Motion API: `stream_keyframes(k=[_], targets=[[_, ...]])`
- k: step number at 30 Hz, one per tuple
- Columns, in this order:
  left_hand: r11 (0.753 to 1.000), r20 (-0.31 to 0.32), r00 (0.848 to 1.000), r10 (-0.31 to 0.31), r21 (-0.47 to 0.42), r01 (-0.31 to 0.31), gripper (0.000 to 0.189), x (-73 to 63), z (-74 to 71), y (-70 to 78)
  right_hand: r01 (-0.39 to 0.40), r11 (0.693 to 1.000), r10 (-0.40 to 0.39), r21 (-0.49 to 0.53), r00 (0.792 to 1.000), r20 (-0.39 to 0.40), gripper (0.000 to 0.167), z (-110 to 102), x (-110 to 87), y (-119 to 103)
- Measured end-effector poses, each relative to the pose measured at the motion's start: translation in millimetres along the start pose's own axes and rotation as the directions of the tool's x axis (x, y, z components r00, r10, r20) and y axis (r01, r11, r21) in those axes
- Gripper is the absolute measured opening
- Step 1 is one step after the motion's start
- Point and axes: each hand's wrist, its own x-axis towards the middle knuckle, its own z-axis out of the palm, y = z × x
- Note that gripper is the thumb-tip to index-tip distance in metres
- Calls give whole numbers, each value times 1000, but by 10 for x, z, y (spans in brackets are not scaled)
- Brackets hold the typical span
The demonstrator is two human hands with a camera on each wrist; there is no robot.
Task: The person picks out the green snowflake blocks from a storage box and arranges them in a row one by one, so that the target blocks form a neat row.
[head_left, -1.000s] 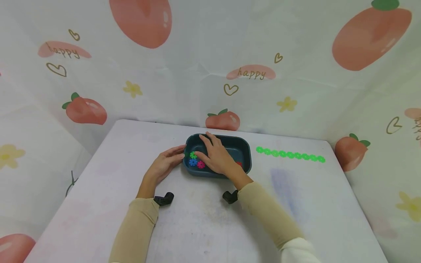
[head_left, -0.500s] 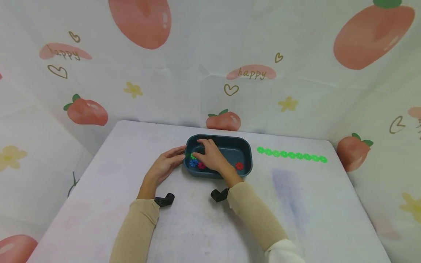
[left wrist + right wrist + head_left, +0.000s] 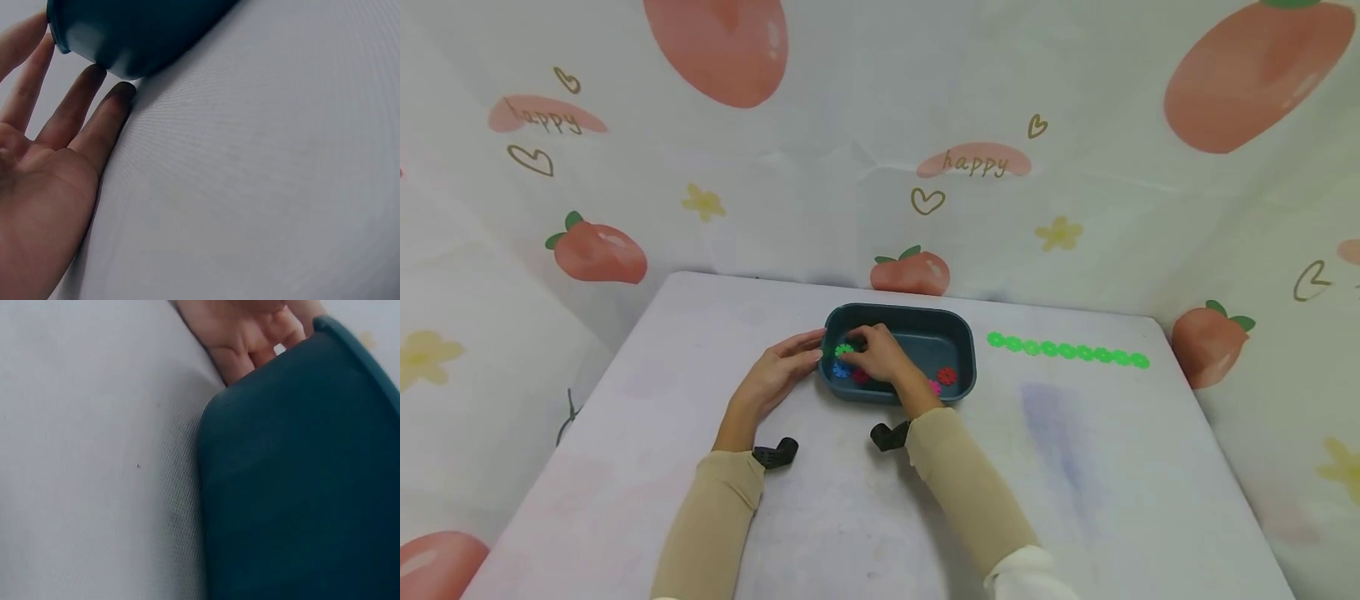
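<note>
In the head view, a dark teal plastic bin (image 3: 928, 343) holds several small flower-shaped plastic discs. My left hand (image 3: 775, 375) rests against its left end; in the left wrist view the straight fingertips of the left hand (image 3: 59, 144) touch the bin's outer wall (image 3: 144, 31). My right hand (image 3: 880, 354) reaches inside, thumb and index finger pinching a green flower-shaped disc (image 3: 843, 351). Close below it are a blue disc (image 3: 841, 369) and a dark pink disc (image 3: 860, 377), partly covered. In the right wrist view, the bin's wall (image 3: 300, 475) hides the right hand.
A row of several bright green flower-shaped discs (image 3: 1067, 351) lies on the white table (image 3: 850, 517) right of the bin. Inside the bin's right part are a red disc (image 3: 947, 376) and a pink disc (image 3: 935, 387). A patterned curtain (image 3: 820, 183) hangs behind.
My right hand has moved left and down inside the bin, and its spread fingers have closed on the green disc. The red and pink discs at right are now uncovered. My left hand stays put.
</note>
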Motion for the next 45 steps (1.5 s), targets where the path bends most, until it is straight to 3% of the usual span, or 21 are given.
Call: stream_keyframes(k=[13, 23, 30, 37, 45], targets=[[1000, -1, 1000, -18, -3, 18, 57, 17, -27, -24, 6, 998, -5, -68, 1000, 9, 34, 18, 25, -16], [1000, 1, 1000, -20, -7, 20, 57, -2, -19, -17, -48, 995, 50, -85, 999, 20, 27, 24, 20, -51], [1000, 0, 1000, -19, -2, 19, 57, 11, -33, -35, -60, 997, 60, -47, 998, 4, 22, 25, 19, -40], [1000, -15, 1000, -26, 10, 26, 55, 3, -18, -25, -17, 1000, 17, -18, 1000, 7, 17, -22, 23, -5], [1000, 1, 1000, -11, -4, 11, 56, -8, -16, -6, 12, 999, -10, 45, 999, -42, 16, -157, -46, -55]])
